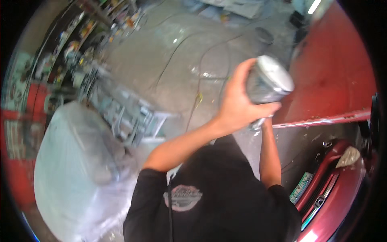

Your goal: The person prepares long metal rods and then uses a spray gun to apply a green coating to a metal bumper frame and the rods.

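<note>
My left hand [236, 101] is wrapped round a grey, translucent cup [262, 86] with a round whitish lid [276, 72]. Its fingers curl over the far left side, while the thumb lies across the near side. Below the cup a small shiny metal part [256, 124] shows; it looks like part of a spray gun, though most of it is hidden. My right forearm [269, 155] rises toward the same spot. Behind the cup and my left hand, the right hand and its fingers are hidden. Cup and hands are slightly blurred.
A large red panel [326, 76] stands close at right, above a dark red car bumper [334, 193] on the floor. Plastic sheeting [80, 173] covers a bulky thing at left, beside grey parts [129, 109]. Hoses [199, 76] cross the floor; cluttered shelves [76, 44] stand far left.
</note>
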A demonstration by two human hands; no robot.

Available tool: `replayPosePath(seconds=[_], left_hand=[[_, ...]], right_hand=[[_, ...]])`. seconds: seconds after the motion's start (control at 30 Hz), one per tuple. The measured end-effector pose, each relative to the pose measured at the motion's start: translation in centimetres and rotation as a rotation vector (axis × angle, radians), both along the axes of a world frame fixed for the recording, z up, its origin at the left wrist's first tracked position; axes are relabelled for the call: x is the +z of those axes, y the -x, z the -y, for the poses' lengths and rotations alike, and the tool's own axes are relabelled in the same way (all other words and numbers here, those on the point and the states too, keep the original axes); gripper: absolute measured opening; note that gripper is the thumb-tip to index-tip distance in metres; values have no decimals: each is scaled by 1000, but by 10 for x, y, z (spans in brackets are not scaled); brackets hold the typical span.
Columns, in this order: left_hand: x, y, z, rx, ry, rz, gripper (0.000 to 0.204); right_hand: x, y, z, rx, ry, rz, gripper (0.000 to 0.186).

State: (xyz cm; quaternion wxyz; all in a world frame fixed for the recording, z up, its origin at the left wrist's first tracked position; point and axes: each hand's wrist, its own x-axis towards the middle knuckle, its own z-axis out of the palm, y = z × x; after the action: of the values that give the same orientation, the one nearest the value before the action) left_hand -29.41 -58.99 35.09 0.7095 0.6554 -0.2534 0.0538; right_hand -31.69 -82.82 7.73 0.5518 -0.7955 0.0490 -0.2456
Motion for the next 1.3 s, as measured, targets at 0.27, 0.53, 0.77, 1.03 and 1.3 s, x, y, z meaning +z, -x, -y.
replayPosePath(seconds=[0.27,0.53,0.77,1.03,1.3], left_hand=[[-40,69,76,-62,13,-25,105],[-22,94,163,-153,12,171,64],[-43,92,165,-207,67,109,42],[-47,69,127,104,-71,130,47],[-69,67,54,131,-229,-33,96]], right_hand=[[21,-3,-12,-4,-427,-29,44],[101,-5,74,382,-616,179,30],[167,8,135,581,-778,-1,26],[138,14,160,1026,-870,-270,38],[117,48,37,1420,-912,-1030,48]])
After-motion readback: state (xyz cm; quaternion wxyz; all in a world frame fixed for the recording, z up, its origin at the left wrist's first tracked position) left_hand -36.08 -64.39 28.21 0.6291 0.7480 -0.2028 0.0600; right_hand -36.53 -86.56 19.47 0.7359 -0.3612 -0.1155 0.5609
